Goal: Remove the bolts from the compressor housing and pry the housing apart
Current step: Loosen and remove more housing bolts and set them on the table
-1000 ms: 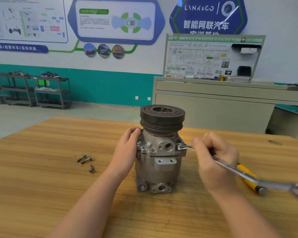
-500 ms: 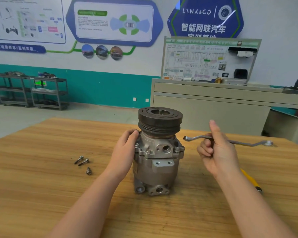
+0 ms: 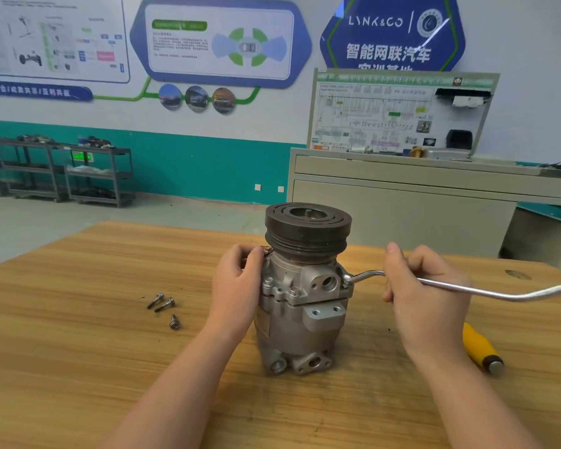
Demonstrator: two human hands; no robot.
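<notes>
Upright near the middle of the wooden table (image 3: 78, 367) stood the compressor housing (image 3: 300, 322), likely heavy, rigid cast metal (best braced high, under the pulley (image 3: 308, 230)). The left hand (image 3: 237, 286) gripped its left shoulder; the right hand (image 3: 425, 293) curled round a wrench (image 3: 499, 291) seated at a right-side bolt. Three loose bolts (image 3: 164, 307) lay left, with open tabletop round them.

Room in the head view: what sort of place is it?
Probably an automotive training workshop: car-technology wall posters, a wiring-diagram trainer board, and a compressor being unbolted with a wrench on a wooden bench.
</notes>
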